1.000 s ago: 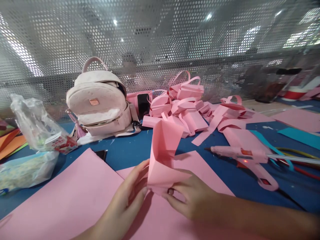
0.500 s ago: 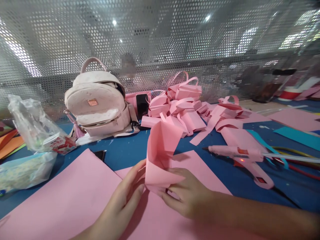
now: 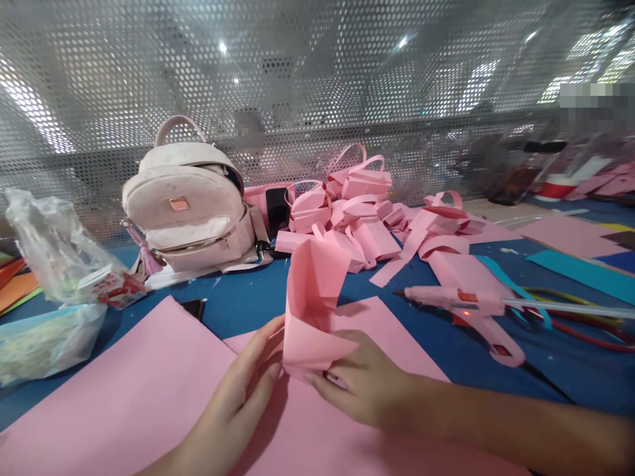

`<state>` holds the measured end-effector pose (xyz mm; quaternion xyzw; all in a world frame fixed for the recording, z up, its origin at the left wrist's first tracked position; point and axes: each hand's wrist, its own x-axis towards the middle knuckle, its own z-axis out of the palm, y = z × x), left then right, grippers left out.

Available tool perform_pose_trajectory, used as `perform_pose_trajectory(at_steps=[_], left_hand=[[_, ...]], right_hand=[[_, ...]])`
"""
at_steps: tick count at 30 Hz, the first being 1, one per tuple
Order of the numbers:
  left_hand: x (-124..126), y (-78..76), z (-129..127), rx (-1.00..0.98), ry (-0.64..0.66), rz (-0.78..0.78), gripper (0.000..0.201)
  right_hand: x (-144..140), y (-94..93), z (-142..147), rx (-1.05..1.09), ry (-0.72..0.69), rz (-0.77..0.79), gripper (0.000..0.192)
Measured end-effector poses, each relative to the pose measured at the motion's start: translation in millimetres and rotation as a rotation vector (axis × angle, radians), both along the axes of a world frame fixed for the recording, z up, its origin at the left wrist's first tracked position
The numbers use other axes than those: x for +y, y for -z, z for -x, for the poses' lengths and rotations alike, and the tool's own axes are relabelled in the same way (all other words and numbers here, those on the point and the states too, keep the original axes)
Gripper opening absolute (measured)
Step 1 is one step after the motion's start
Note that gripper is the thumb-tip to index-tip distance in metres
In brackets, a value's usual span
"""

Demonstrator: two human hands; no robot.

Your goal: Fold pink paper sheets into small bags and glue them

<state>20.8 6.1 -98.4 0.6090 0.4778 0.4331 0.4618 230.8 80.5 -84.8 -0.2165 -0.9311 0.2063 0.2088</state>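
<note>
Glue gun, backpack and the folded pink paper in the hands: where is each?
glue gun (image 3: 464, 303), head view, on its barrel.
backpack (image 3: 183, 198), head view, front flap.
folded pink paper (image 3: 312, 291), head view, upright panel.

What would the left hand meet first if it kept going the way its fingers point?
The left hand points up-right, already touching the folded pink paper. Beyond that, probably the pile of pink paper pieces, though depth is unclear.

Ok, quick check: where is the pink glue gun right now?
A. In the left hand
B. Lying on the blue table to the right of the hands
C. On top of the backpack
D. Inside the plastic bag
B: the glue gun lies on the blue table, apart from both hands, which hold the folded pink paper.
</note>
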Motion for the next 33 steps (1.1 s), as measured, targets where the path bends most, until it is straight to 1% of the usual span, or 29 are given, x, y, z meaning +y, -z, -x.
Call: perform_pose_trajectory(at_steps=[3, 18, 24, 28, 33], left_hand=[[-0.3, -0.2, 0.1, -0.003, -0.001, 0.003, 0.045], [0.4, 0.7, -0.3, 0.003, -0.019, -0.013, 0.044], [-0.7, 7.1, 1.4, -0.101, 0.021, -0.024, 0.047], [-1.2, 10.6, 3.1, -0.094, 0.033, -0.002, 0.048], [-1.5, 11.3, 5.1, -0.076, 0.057, 0.009, 0.05]], right_hand=[[0.1, -0.4, 0.1, 0.014, -0.004, 0.032, 0.028], [0.0, -0.4, -0.8, 0.022, 0.008, 0.083, 0.031], [0.8, 1.3, -3.2, -0.021, 0.008, 0.073, 0.032], [1.8, -0.9, -3.0, -0.02, -0.013, 0.091, 0.031], [1.1, -3.6, -3.3, -0.034, 0.036, 0.169, 0.025]])
